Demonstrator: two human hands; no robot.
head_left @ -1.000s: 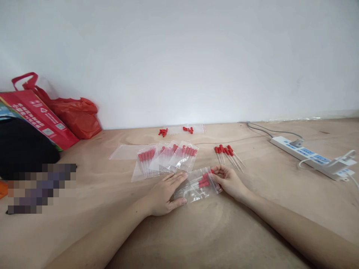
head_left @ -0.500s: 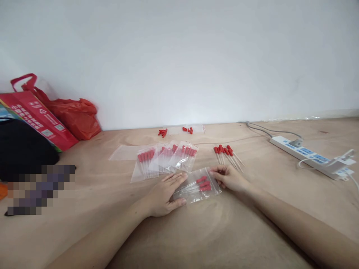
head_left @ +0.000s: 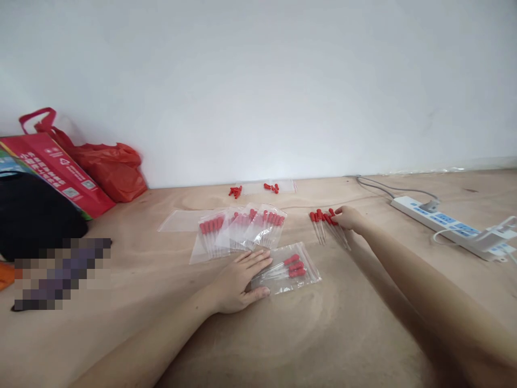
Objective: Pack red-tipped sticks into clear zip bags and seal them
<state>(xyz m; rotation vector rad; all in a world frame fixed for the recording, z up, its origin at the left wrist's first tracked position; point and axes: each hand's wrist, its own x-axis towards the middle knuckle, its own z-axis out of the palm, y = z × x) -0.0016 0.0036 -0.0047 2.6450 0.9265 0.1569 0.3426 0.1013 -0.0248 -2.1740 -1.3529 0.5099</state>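
My left hand (head_left: 241,283) lies flat, fingers stretched, on the left end of a clear zip bag (head_left: 309,276). Inside that bag are several droppers (head_left: 297,265) with red rubber bulbs, the bulbs toward the right. Farther right, my right hand (head_left: 349,220) is closed at the fingertips on the red bulb of a dropper (head_left: 332,219) in a loose group. Other loose droppers (head_left: 319,221) lie just left of those fingers, bulbs pointing away. Behind my left hand, filled zip bags of droppers (head_left: 210,237) overlap in a row.
Loose red bulbs (head_left: 235,191) lie near the wall, others beside a flat bag (head_left: 286,186). Another clear bag (head_left: 177,221) lies left of the row. A white power strip (head_left: 444,223) with cables is at right. Red bags (head_left: 117,170) and a black item (head_left: 36,215) stand at left.
My right hand has let go of the zip bag's right edge and moved away and to the right, onto the loose droppers. My left hand stays on the bag.
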